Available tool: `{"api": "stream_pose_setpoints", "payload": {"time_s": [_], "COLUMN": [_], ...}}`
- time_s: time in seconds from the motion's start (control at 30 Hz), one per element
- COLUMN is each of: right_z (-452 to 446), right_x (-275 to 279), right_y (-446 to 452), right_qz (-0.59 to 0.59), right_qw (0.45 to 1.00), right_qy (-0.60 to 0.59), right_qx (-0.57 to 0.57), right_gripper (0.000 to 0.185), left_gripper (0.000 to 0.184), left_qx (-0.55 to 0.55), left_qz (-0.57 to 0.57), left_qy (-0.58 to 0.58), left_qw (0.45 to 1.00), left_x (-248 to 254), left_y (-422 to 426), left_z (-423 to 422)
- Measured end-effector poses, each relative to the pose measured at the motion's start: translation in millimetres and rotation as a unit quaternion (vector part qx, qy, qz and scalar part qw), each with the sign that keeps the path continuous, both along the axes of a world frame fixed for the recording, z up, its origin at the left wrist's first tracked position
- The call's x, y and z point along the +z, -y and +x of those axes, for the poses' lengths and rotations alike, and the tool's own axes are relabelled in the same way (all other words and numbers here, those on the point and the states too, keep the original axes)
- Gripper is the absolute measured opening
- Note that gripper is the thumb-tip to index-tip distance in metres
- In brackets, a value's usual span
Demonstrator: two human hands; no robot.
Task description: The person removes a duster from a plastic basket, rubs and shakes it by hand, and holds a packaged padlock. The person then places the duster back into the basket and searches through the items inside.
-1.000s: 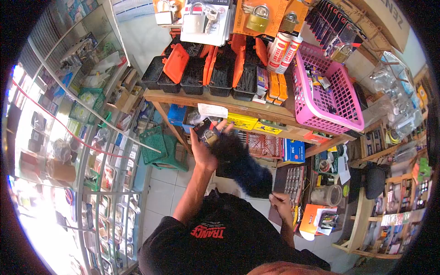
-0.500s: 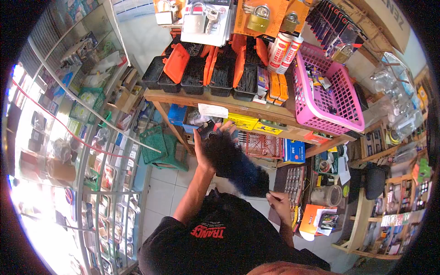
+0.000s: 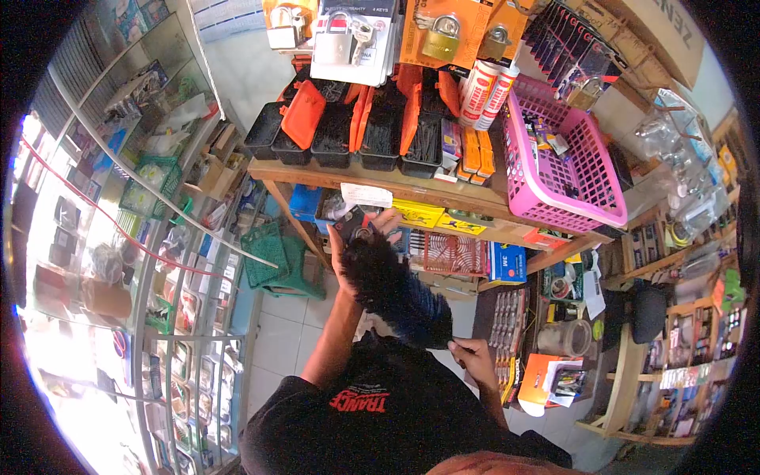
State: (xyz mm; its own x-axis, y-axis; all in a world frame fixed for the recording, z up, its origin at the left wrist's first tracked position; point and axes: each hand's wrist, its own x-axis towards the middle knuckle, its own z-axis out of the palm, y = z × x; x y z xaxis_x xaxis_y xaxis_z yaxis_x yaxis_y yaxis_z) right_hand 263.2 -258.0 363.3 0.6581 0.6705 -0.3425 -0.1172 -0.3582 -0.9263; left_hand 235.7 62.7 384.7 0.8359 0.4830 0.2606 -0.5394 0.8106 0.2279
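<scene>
A dark feather duster [image 3: 400, 293], black and fluffy with a blue sheen, slants across in front of my chest. My left hand [image 3: 342, 265] holds its upper end from beneath; the thumb and a few fingertips show around the feathers, and the palm is partly hidden. Down at the lower right end, my right hand [image 3: 475, 360] pinches the tip of the feathers between thumb and fingers. A small dark part [image 3: 360, 222] shows between the thumb and fingers of my left hand, but I cannot make out what it is.
Ahead is a wooden shelf [image 3: 380, 180] with black bins with orange lids [image 3: 303, 115], sealant tubes [image 3: 495, 95] and a pink basket [image 3: 609, 210]. Padlock packs [image 3: 439, 38] hang above. Glass shelving [image 3: 158, 336] stands left, near a green stool [image 3: 293, 277].
The lower end of the feather duster has swung slightly left and down, and my right hand has moved with it. My left hand has shifted slightly left, still holding the upper end.
</scene>
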Motion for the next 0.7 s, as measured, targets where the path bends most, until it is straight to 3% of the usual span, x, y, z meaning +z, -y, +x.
{"api": "stream_pose_setpoints", "payload": {"time_s": [0.07, 0.17, 0.23, 0.37, 0.43, 0.47, 0.5, 0.57, 0.67, 0.7], "right_z": [-3, -4, -5, -3, -5, -6, -6, -8, -7, -6], "right_x": [8, 15, 22, 14, 14, 14, 14, 17, 22, 20], "right_y": [-7, -16, -19, -11, -12, -11, -11, -14, -23, -20], "right_qz": [0.021, 0.045, 0.047, 0.025, 0.023, 0.016, 0.009, 0.023, 0.015, 0.014], "right_qw": [1.000, 0.999, 0.998, 0.995, 0.992, 0.996, 0.999, 0.997, 0.994, 0.997], "right_qy": [0.002, 0.008, -0.029, 0.005, 0.015, 0.026, 0.037, 0.068, 0.010, 0.018], "right_qx": [-0.023, -0.030, -0.039, -0.097, -0.127, -0.082, -0.039, -0.003, -0.107, -0.078], "right_gripper": [0.034, 0.032, 0.029, 0.027, 0.025, 0.025, 0.024, 0.026, 0.029, 0.029], "left_gripper": [0.081, 0.088, 0.082, 0.071, 0.070, 0.069, 0.068, 0.066, 0.062, 0.064], "left_qx": [-0.026, -0.002, 0.005, 0.039, 0.028, 0.020, -0.002, -0.026, 0.025, 0.047], "left_qz": [0.014, -0.037, -0.062, -0.016, -0.021, -0.023, 0.034, 0.084, -0.088, -0.058], "left_qy": [0.051, -0.128, -0.136, -0.153, -0.169, -0.178, -0.129, -0.086, -0.195, -0.229], "left_qw": [0.998, 0.991, 0.989, 0.987, 0.985, 0.984, 0.991, 0.992, 0.977, 0.970], "left_x": [-7, -43, -57, 13, 21, 21, -19, -54, 23, 23], "left_y": [-3, 19, 19, 17, 16, 16, 10, 8, 26, 26], "left_z": [4, 7, 9, -1, -2, -3, 7, 14, 0, 0]}}
